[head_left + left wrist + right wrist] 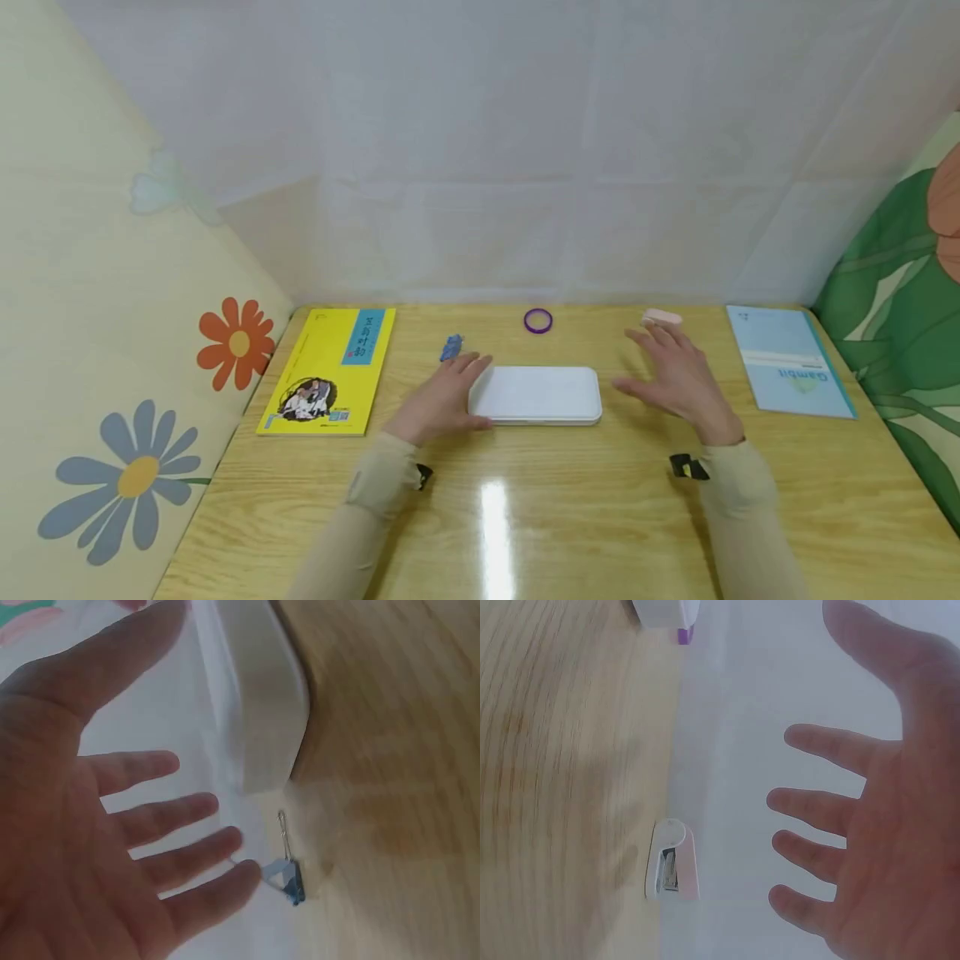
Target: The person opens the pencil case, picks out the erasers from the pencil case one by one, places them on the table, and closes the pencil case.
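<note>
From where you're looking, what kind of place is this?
Probably a study or craft desk: on the wood-grain tabletop I see a yellow book, a small pink-and-white stapler and a blue binder clip. Which room it's in, I can't tell.

A: Which surface bears the objects?

B: A wooden table (585, 517), yellow-brown with visible grain; a streak of reflected light (496, 537) crosses it near six o'clock from the white case (536, 393).

A: How are the others arranged about that case?

B: Clockwise, in the head view: yellow book (318, 360), nine o'clock; blue binder clip (452, 347), ten o'clock, near the case; purple ring (538, 331), twelve o'clock; pink-and-white stapler (665, 317), two o'clock; light-blue book (783, 337), three o'clock, its "Gambit" lettering inverted.

A: Their posture?

B: Both books and the case lie flat.
</note>
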Demonstrator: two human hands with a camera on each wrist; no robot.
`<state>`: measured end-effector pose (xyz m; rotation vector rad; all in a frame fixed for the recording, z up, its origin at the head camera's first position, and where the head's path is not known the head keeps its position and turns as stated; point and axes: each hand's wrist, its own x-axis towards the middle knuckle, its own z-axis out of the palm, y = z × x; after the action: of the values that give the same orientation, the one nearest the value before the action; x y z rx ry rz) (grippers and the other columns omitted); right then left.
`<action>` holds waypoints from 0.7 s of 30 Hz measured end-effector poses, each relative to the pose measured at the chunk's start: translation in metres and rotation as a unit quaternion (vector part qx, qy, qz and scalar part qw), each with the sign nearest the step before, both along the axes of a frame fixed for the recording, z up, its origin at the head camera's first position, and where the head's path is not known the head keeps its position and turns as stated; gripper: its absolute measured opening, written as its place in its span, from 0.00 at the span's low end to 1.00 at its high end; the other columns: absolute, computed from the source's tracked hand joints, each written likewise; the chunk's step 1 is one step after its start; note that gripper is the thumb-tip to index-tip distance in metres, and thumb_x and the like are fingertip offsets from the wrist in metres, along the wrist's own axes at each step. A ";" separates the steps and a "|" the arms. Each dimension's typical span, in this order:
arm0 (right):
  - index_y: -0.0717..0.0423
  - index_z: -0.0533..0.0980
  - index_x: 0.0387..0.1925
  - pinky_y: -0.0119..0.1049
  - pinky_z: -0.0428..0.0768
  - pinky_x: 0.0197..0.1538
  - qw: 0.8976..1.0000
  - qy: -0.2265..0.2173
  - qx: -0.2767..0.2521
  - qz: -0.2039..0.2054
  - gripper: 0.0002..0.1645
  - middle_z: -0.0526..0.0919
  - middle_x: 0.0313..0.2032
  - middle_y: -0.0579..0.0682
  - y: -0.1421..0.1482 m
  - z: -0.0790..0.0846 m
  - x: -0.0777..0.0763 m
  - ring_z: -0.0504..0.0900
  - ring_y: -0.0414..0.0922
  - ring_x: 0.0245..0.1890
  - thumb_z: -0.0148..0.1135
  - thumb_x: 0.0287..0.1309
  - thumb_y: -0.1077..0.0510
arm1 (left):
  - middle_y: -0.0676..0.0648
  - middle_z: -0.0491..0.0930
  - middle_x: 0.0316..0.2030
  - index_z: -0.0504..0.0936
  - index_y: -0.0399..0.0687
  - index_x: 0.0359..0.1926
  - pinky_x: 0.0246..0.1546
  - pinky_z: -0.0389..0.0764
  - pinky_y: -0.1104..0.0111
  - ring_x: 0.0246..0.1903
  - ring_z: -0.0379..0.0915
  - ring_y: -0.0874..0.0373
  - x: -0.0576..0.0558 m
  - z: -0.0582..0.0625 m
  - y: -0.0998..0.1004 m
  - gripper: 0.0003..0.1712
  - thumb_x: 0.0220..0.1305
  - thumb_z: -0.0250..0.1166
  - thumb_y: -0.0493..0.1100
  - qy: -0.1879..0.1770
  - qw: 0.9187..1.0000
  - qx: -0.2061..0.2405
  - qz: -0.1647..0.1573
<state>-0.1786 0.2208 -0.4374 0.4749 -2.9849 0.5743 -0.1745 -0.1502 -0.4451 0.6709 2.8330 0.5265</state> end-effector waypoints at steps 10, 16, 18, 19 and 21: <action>0.54 0.67 0.73 0.78 0.64 0.64 1.000 -0.024 0.004 0.005 0.49 0.63 0.74 0.68 -0.014 -0.002 0.001 0.59 0.70 0.73 0.69 0.57 0.35 | 0.33 0.60 0.75 0.54 0.42 0.79 0.74 0.66 0.47 0.73 0.61 0.36 0.001 -0.010 0.007 0.62 0.49 0.82 0.43 -0.053 0.998 0.013 0.013; 0.58 0.70 0.70 0.68 0.71 0.67 0.997 -0.030 -0.055 0.050 0.43 0.73 0.68 0.65 -0.039 -0.001 0.006 0.70 0.67 0.68 0.71 0.58 0.42 | 0.32 0.62 0.74 0.54 0.39 0.79 0.73 0.68 0.49 0.71 0.64 0.36 0.001 -0.012 0.008 0.60 0.50 0.80 0.40 -0.046 0.999 0.012 0.022; 0.59 0.74 0.66 0.63 0.75 0.66 0.996 -0.030 -0.060 0.066 0.39 0.79 0.64 0.62 -0.055 0.000 0.009 0.75 0.64 0.64 0.71 0.59 0.45 | 0.32 0.62 0.74 0.54 0.38 0.78 0.73 0.68 0.49 0.71 0.65 0.37 0.001 -0.013 0.008 0.60 0.50 0.80 0.40 -0.045 0.999 0.008 0.023; 0.59 0.76 0.64 0.60 0.78 0.63 0.996 -0.027 -0.049 0.074 0.37 0.82 0.61 0.60 -0.064 0.000 0.010 0.78 0.62 0.61 0.72 0.58 0.46 | 0.32 0.62 0.74 0.54 0.38 0.79 0.73 0.68 0.49 0.71 0.64 0.37 0.001 -0.013 0.008 0.60 0.50 0.80 0.41 -0.045 0.999 0.005 0.022; 0.58 0.79 0.59 0.55 0.84 0.55 0.996 -0.019 -0.011 0.084 0.33 0.86 0.55 0.58 -0.083 -0.001 0.013 0.83 0.59 0.55 0.74 0.56 0.46 | 0.32 0.61 0.75 0.53 0.36 0.78 0.74 0.67 0.50 0.72 0.64 0.37 0.000 -0.013 0.008 0.60 0.51 0.79 0.41 -0.041 0.999 0.000 0.021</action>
<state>-0.1654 0.1374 -0.4382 0.7269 -2.9892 0.6335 -0.1741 -0.1426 -0.4581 0.5758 2.7753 0.5483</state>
